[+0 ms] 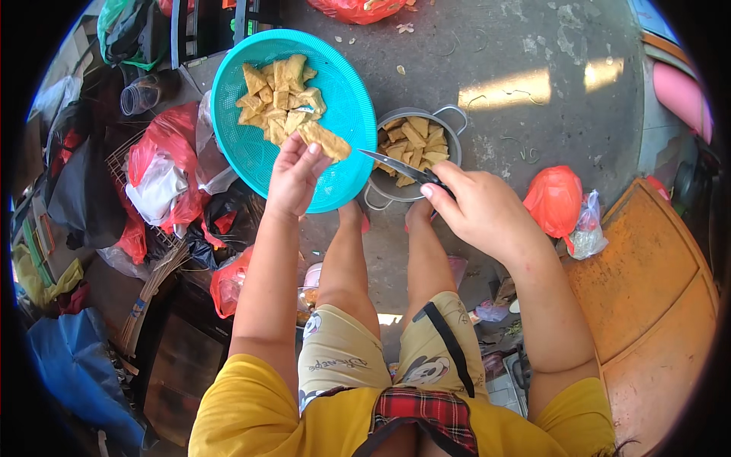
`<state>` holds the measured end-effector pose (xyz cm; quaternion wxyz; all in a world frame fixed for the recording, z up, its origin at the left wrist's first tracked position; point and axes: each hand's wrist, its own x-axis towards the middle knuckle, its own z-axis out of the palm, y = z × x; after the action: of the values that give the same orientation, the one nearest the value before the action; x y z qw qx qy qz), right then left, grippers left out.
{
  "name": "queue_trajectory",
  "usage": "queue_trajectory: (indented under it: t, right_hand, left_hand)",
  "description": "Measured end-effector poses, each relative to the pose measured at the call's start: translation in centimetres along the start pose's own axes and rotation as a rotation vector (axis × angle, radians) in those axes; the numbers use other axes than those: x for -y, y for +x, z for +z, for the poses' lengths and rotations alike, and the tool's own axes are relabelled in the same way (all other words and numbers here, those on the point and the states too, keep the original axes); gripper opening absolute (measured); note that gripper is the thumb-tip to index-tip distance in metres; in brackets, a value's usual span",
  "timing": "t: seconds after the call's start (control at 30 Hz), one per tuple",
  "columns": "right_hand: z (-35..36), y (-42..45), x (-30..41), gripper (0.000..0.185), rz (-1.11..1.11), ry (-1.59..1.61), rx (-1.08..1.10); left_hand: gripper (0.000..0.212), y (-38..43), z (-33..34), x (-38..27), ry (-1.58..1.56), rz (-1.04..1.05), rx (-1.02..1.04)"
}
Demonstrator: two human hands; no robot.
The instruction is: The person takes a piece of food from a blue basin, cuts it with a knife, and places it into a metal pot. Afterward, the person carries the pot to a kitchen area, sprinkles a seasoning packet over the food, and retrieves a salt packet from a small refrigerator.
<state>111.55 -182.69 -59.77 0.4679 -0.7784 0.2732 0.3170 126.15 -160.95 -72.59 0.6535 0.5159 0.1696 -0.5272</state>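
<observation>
Between the thumb and fingers of my left hand (297, 174) is a piece of fried tofu (325, 141), held over a turquoise plastic colander (348, 85). A heap of golden-brown tofu pieces (280, 91) lies in that colander. My right hand (482, 211) grips the black handle of a kitchen knife (400, 164), whose blade points left toward the held piece, apart from it. Below the blade stands a metal pot (455, 143) with two loop handles, containing cut tofu pieces (417, 137). The knife and my right hand hide part of the pot's near side.
Red plastic bags (165, 143) and a wire rack (123, 165) crowd the left side, with a stick broom (151, 291) nearer me. At right, a tied red bag (554, 200) sits by an orange wooden panel (645, 285). Scraps dot the concrete floor (502, 51).
</observation>
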Motion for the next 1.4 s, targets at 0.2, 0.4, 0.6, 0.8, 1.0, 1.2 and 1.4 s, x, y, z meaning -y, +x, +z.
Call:
queue_trajectory:
  t: [0.2, 0.4, 0.6, 0.8, 1.0, 1.2, 1.4]
  right_hand:
    - [-0.3, -0.5, 1.1, 0.025, -0.05, -0.152, 0.029]
    - [-0.9, -2.5, 1.9, 0.022, 0.05, -0.287, -0.007]
    - [-0.5, -3.8, 0.7, 0.022, 0.048, -0.296, 0.003]
    - [0.1, -4.7, -0.8, 0.022, 0.075, -0.298, 0.056]
    - [0.0, -5.5, -1.7, 0.024, 0.105, -0.25, 0.066]
    - [-1.5, -9.2, -4.0, 0.027, 0.289, -0.129, 0.062]
    - [0.4, -9.0, -5.1, 0.026, 0.312, -0.053, 0.003]
  left_hand:
    - [0.034, -3.8, 4.1, 0.0, -0.041, -0.108, 0.125]
    - [0.033, -4.7, 5.9, 1.7, 0.007, -0.121, 0.091]
    - [0.035, -5.3, 7.7, 3.2, 0.026, -0.102, 0.109]
    - [0.033, -5.8, 8.3, 4.1, 0.014, -0.124, 0.112]
    - [0.034, -5.7, 8.5, 5.0, 0.04, -0.158, 0.086]
    - [0.044, -6.4, 8.3, 5.9, 1.029, 0.077, 0.117]
    - [0.019, -0.1, 1.3, 4.8, 0.947, 0.403, -0.365]
